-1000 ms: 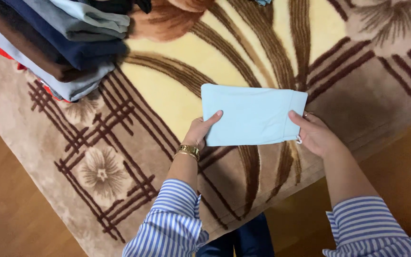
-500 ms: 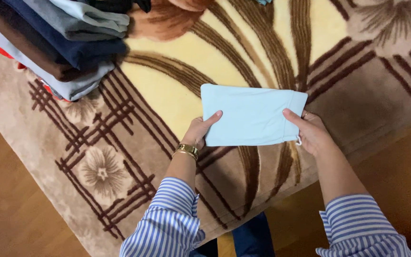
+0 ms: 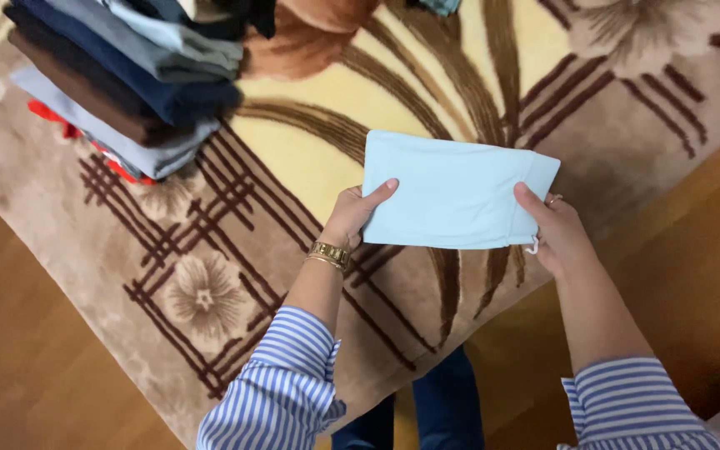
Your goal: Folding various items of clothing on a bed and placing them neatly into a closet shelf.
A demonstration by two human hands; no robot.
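Landmark: the patterned blanket point(image 3: 235, 275), brown and yellow with flower and stripe motifs, was spread over a raised surface, with wooden floor point(image 3: 10, 367) beyond its near edge.
Folded cloth: a pale blue folded cloth point(image 3: 452, 193) was held flat just above the blanket's near middle, stretched between both hands so the fold stayed neat.
Left hand: the left hand point(image 3: 352, 218) pinched the cloth's left edge, thumb on top and fingers under, a gold bracelet point(image 3: 329, 253) at the wrist.
Right hand: the right hand point(image 3: 556, 233) gripped the right edge the same way, beside a small white loop hanging from the corner.
Stack: a pile of folded clothes point(image 3: 127, 83) in blues, brown, grey and red sat on the blanket's far left corner, well apart from the cloth.
Sleeves: both were blue-and-white striped.
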